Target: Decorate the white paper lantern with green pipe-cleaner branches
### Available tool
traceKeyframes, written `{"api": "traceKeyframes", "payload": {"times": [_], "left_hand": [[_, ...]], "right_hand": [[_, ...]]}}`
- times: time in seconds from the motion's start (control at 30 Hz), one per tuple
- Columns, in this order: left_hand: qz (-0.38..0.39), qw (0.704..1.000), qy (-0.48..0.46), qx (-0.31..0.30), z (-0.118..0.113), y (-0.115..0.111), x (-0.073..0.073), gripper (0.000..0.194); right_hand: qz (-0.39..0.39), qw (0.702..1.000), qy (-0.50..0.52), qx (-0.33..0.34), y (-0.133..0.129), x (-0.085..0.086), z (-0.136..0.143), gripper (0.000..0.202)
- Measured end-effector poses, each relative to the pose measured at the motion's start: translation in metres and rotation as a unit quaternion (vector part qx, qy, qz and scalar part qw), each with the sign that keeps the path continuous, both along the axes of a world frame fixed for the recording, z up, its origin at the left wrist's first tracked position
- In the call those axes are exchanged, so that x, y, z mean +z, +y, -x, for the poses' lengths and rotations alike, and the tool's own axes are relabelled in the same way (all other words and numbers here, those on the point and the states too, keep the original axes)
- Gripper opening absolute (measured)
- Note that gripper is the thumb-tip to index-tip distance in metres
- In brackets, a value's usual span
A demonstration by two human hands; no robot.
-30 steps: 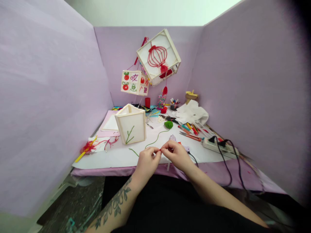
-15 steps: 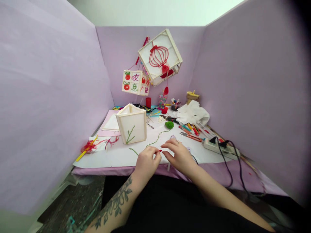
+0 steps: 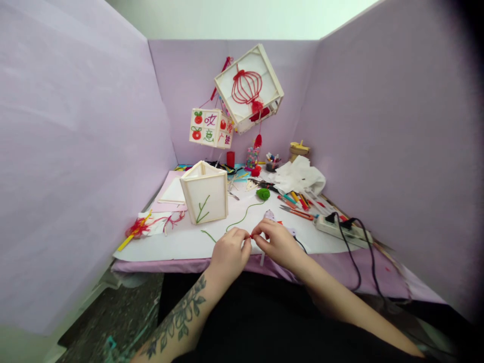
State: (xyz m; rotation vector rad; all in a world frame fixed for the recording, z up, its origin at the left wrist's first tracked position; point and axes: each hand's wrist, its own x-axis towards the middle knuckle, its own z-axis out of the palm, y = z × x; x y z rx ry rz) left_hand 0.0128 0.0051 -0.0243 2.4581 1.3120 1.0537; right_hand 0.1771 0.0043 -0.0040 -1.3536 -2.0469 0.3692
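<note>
Over the front of the white-covered table, my left hand (image 3: 231,251) pinches a tiny red piece (image 3: 251,236) between thumb and fingertip; it is too small to make out its kind. My right hand (image 3: 278,243) meets it from the other side, thumb and forefinger closed on the same piece. Just beyond my hands stands a white paper lantern (image 3: 208,196) with a pale stick frame, a green branch shape on its front panel. A loose green strand (image 3: 204,233) lies before it, and a ball of green yarn (image 3: 262,194) sits behind my right hand. A glue gun (image 3: 269,215) is partly hidden by that hand.
Scissors (image 3: 302,214), markers (image 3: 295,200) and a power strip (image 3: 340,227) with black cords lie to the right. Crumpled white paper (image 3: 298,174) is behind them. Red threads (image 3: 139,226) lie at left. Decorated lanterns (image 3: 249,88) hang at the back. Purple partitions (image 3: 378,126) enclose the table.
My right thumb and forefinger, apart half a second ago, have closed and moved left onto the red piece. My left hand keeps its pinch in almost the same place.
</note>
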Motion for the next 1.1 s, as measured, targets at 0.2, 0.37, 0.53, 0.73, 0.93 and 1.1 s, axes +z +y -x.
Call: {"api": "traceKeyframes", "payload": {"times": [0.2,0.37,0.53,0.73,0.93,1.1], "left_hand": [[0.124,0.987,-0.105,-0.001,-0.0019,0.0018,0.0049,0.008],[0.243,0.946,-0.212,-0.002,-0.0039,0.0065,-0.0007,0.013],[0.271,0.931,-0.244,-0.003,-0.0061,0.0087,-0.0045,0.017],[0.205,0.952,-0.227,0.010,-0.0081,0.0058,-0.0009,0.015],[0.204,0.952,-0.228,0.014,-0.0085,0.0058,-0.0019,0.013],[0.225,0.943,-0.245,0.012,-0.0074,0.0058,-0.0017,0.013]], "right_hand": [[0.126,0.983,0.128,-0.043,0.0060,-0.0018,-0.0049,0.011],[0.128,0.978,0.161,-0.045,0.0079,-0.0034,-0.0039,0.013],[0.117,0.978,0.164,-0.047,0.0073,-0.0044,-0.0022,0.013],[0.087,0.984,0.151,-0.046,0.0062,-0.0040,-0.0011,0.013],[0.075,0.986,0.144,-0.038,0.0056,-0.0031,0.0008,0.013],[0.076,0.986,0.142,-0.034,0.0059,-0.0035,0.0007,0.013]]}}
